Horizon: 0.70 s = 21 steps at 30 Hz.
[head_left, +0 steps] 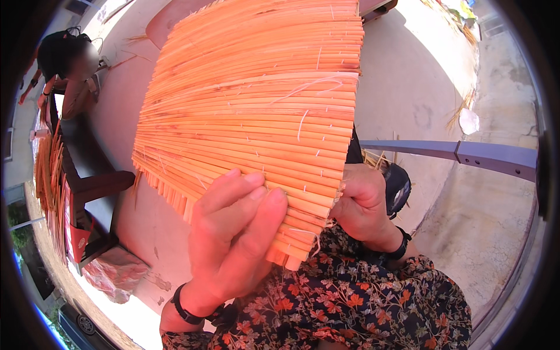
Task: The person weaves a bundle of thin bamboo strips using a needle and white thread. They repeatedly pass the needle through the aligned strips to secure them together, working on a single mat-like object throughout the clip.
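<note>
A large mat of orange-lit reeds [251,116], laid side by side and stitched with pale thread, stretches away from my lap. My left hand [239,227] grips its near part, fingertips pressed on the upper face and the thumb side out of sight. At the mat's right edge my right hand [364,204] is closed, its fingertips pinched near the reed ends. Whether it holds the edge or a thread there is hidden. Loose white thread [309,87] lies across the reeds, and short ends stick up along the stitch lines.
At the left, another person [64,58] is near a dark wooden bench [96,184]. Bundled reeds [46,175] hang beside it, above a crumpled plastic bag [115,273]. A grey metal bar [466,153] crosses at right. A dark shoe [398,188] shows beyond my right hand.
</note>
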Motion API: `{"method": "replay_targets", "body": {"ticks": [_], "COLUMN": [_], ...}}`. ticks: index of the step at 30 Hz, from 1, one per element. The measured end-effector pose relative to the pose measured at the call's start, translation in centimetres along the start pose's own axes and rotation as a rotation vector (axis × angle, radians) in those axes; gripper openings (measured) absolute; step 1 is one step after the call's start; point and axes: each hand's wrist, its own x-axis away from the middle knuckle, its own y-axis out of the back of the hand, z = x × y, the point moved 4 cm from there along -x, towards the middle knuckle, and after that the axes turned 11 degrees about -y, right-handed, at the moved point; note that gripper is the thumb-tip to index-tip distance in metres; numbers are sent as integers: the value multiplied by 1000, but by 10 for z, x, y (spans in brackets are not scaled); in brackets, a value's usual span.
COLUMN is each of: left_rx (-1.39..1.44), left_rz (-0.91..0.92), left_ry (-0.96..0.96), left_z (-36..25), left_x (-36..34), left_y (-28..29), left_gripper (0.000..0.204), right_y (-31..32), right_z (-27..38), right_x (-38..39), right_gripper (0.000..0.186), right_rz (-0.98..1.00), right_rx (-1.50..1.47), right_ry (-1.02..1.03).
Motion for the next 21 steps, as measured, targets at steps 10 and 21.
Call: {"method": "replay_targets", "body": {"ticks": [10,21], "left_rx": [24,-2], "left_rz": [-17,0], "left_ry": [4,-5], "left_z": [-1,1], "left_x": [-2,0], "left_y": [3,0], "left_gripper": [38,40], "right_y": [2,-6], "right_z": [-11,-11], "right_x": [8,13], "right_gripper": [27,31], "right_rz": [-4,139], "right_rx": [31,-412], "right_ry": [78,-285]}}
